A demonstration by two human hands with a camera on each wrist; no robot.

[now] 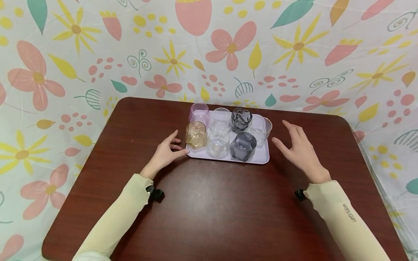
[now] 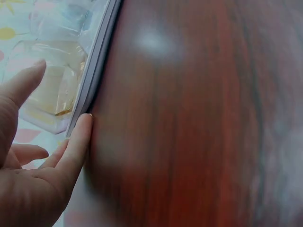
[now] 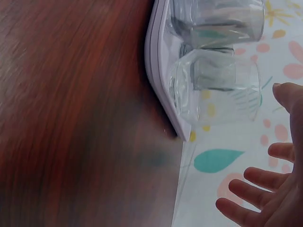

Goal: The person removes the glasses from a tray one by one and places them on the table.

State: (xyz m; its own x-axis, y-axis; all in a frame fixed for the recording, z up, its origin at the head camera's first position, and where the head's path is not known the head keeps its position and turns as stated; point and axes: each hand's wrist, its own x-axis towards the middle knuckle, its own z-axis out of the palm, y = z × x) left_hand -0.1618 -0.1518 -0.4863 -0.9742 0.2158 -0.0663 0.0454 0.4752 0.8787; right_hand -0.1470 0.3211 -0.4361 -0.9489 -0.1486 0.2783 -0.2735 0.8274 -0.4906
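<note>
A pale lilac tray (image 1: pixel 263 156) holds several glasses near the far edge of the table. In front stand an amber glass (image 1: pixel 196 136), a clear one (image 1: pixel 218 144) and a smoky grey one (image 1: pixel 243 146). Behind them are a pink glass (image 1: pixel 199 115), a clear glass (image 1: pixel 221 117), a dark faceted glass (image 1: pixel 241 120) and another clear glass (image 1: pixel 260 131). My left hand (image 1: pixel 166 152) is at the tray's front left corner, a fingertip touching its rim (image 2: pixel 92 71). Fingers spread, my right hand (image 1: pixel 302 154) hovers to the right, apart from tray and glasses.
The dark brown wooden table (image 1: pixel 202 217) stretches in front of the tray. Behind it hangs a patterned floral cloth (image 1: pixel 114 47). Black straps with small devices (image 1: pixel 156 194) sit at both wrists.
</note>
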